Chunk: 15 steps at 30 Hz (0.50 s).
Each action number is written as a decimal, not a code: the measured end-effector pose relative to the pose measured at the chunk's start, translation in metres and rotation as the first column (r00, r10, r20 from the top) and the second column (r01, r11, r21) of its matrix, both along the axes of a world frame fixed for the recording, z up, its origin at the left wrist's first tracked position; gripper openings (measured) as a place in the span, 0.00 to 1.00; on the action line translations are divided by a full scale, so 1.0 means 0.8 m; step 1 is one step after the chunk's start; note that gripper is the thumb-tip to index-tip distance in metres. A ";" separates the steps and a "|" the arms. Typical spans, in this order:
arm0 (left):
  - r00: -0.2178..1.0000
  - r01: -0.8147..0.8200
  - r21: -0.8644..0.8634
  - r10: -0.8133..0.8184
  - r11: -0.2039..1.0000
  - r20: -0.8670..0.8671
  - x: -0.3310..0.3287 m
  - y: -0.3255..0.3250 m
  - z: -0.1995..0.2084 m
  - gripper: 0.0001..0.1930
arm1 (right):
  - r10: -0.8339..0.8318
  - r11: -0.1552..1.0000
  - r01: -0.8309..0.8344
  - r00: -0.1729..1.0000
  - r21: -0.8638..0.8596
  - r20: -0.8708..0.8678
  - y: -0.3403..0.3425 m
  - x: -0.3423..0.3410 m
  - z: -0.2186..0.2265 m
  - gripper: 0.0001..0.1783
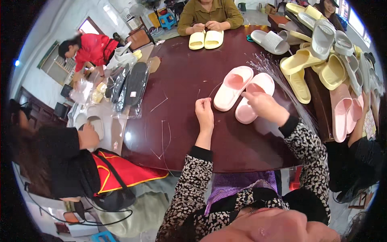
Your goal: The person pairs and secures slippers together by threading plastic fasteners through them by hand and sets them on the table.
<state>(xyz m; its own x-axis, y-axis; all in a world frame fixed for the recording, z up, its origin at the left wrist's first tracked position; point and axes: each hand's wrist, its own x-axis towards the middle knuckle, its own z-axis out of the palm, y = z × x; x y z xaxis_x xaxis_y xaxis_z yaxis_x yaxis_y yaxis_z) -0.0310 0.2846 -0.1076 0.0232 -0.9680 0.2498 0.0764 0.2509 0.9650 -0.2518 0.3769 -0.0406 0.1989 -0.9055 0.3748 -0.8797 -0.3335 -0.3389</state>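
Note:
A pair of pink slide slippers lies in front of me on the dark red table: a left slipper (234, 88) and a right slipper (254, 97), toes pointing away. Beside the left one, my left hand (204, 116) is raised with thumb and fingertips pinched together. A fine dark strand shows near those fingertips, but whether they hold it is unclear. My right hand (268, 108) reaches over the right slipper, its index finger stretched toward the gap between the pair. The other fingers are partly hidden, and no object shows in this hand.
Thin clear strands (288, 84) fan out right of the slippers. Yellow, grey and pink slippers (322, 60) are heaped at the right. Across the table (181, 80), a person holds yellow slippers (205, 39). Bagged dark slippers (135, 84) lie left, near other people's hands.

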 end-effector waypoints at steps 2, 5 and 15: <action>1.000 0.005 0.025 -0.005 1.000 0.006 0.001 0.002 0.004 0.07 | -0.091 0.994 0.108 0.936 0.032 -0.341 -0.012 0.014 -0.006 0.14; 0.999 0.036 0.042 -0.036 0.998 0.004 -0.004 0.005 0.012 0.07 | -0.144 0.987 0.099 0.898 -0.128 -0.415 -0.050 0.006 -0.030 0.12; 0.984 0.107 0.010 -0.107 0.994 0.140 -0.019 0.034 0.024 0.07 | -0.218 0.968 0.118 0.829 -0.221 -0.515 -0.059 -0.008 -0.036 0.06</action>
<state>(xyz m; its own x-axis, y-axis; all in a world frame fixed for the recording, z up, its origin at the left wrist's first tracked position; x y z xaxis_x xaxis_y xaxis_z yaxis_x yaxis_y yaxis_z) -0.0463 0.3121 -0.0882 -0.1153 -0.9636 0.2411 -0.0333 0.2463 0.9686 -0.2585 0.3295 -0.0690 0.2630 -0.8743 0.4079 -0.9539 -0.1721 0.2461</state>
